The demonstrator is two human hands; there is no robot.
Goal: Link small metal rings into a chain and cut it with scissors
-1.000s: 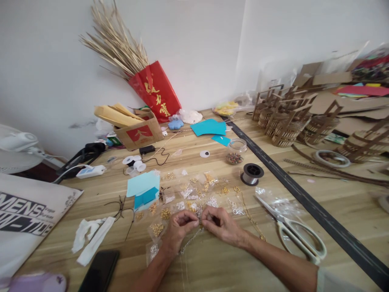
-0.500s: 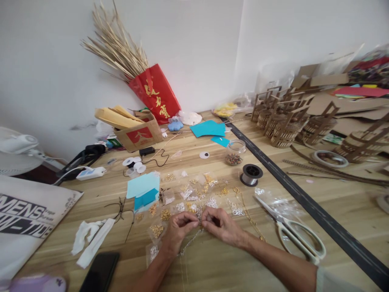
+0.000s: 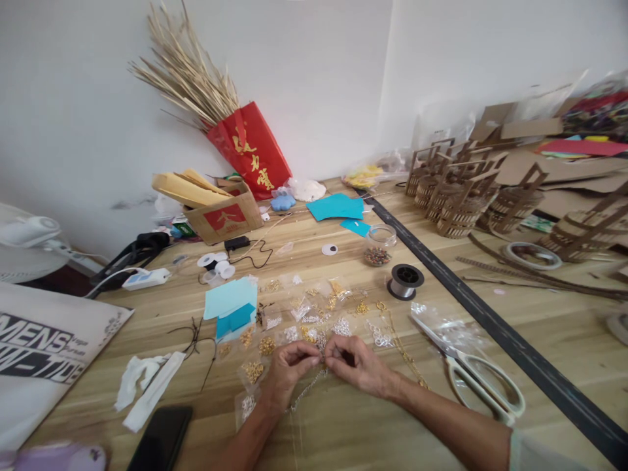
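Note:
My left hand (image 3: 293, 367) and my right hand (image 3: 354, 364) meet at the fingertips over the near middle of the table. Each has thumb and forefinger pinched together. A thin silver chain (image 3: 308, 390) hangs from between the fingertips and trails down beside my left hand onto the table. Whatever else the fingertips grip is too small to make out. Around the hands lie small bags of gold findings (image 3: 253, 371) and silver beads (image 3: 342, 326). A gold chain (image 3: 406, 355) lies to the right of my right hand.
White-handled scissors (image 3: 483, 383) and a spool of clear line (image 3: 405, 282) lie on the right. A jar of beads (image 3: 378, 252) stands farther back. Small wooden baskets (image 3: 458, 212) stand at the back right. A black phone (image 3: 161, 437) and blue cards (image 3: 235, 319) are on the left.

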